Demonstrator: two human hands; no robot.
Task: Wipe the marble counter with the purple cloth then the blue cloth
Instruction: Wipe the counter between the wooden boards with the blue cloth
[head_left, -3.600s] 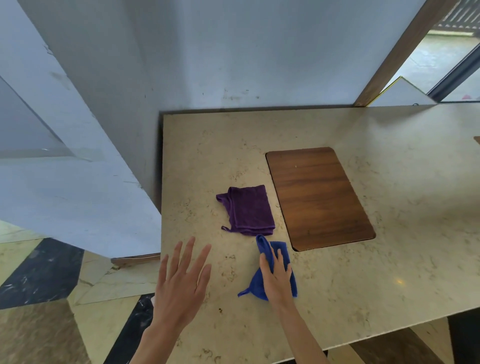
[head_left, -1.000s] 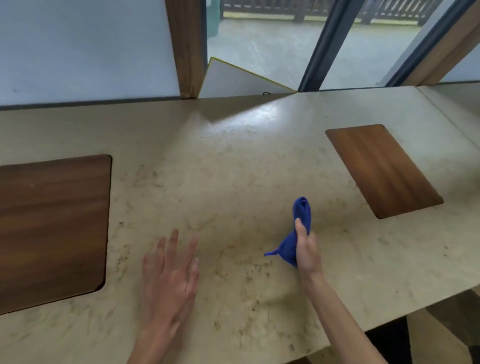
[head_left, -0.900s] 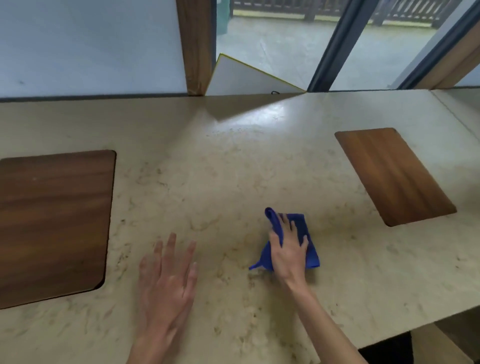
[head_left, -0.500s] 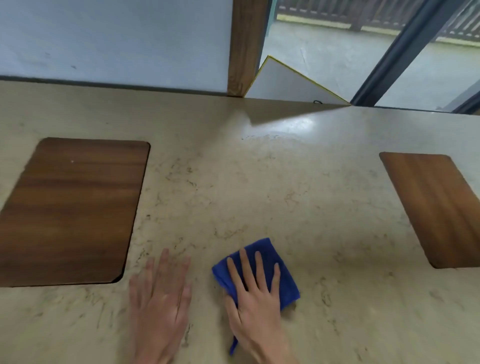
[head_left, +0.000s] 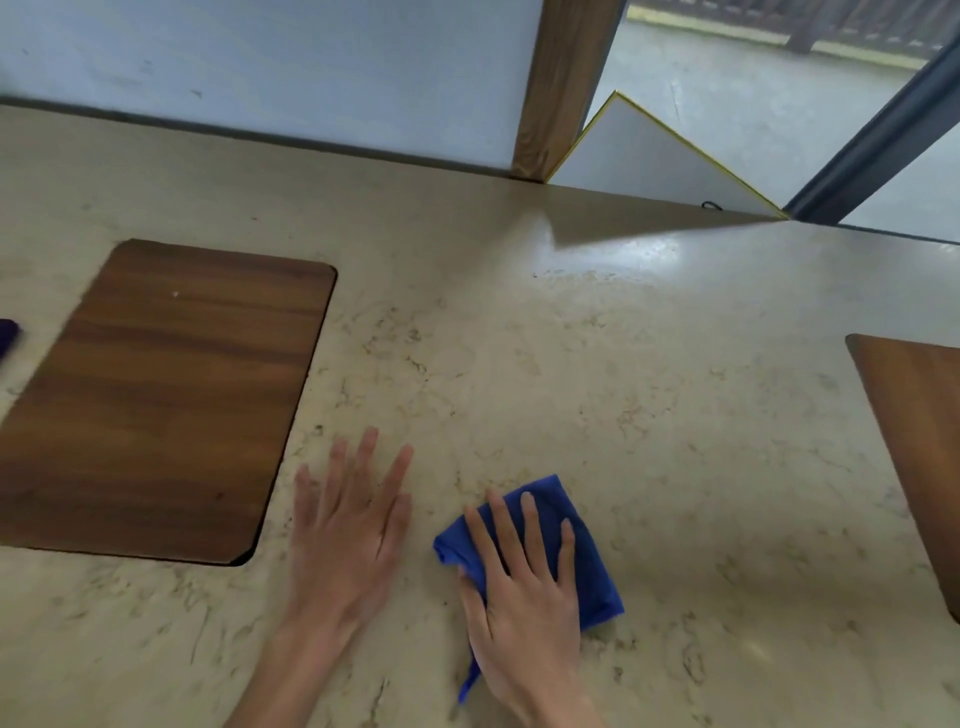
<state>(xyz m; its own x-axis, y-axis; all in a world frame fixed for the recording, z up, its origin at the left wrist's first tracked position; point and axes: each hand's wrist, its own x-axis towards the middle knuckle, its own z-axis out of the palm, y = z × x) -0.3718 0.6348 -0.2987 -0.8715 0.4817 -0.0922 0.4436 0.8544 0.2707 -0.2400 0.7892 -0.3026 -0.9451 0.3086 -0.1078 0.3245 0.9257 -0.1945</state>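
Marble counter (head_left: 597, 364) under right hand (head_left: 524, 597), fingers flat on blue cloth (head_left: 592, 566)

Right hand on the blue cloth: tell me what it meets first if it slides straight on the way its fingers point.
Bare marble counter, as far as this view shows. The right hand, flat on the blue cloth, points up and slightly right toward the counter's back edge; both wooden inlays sit off to the sides.
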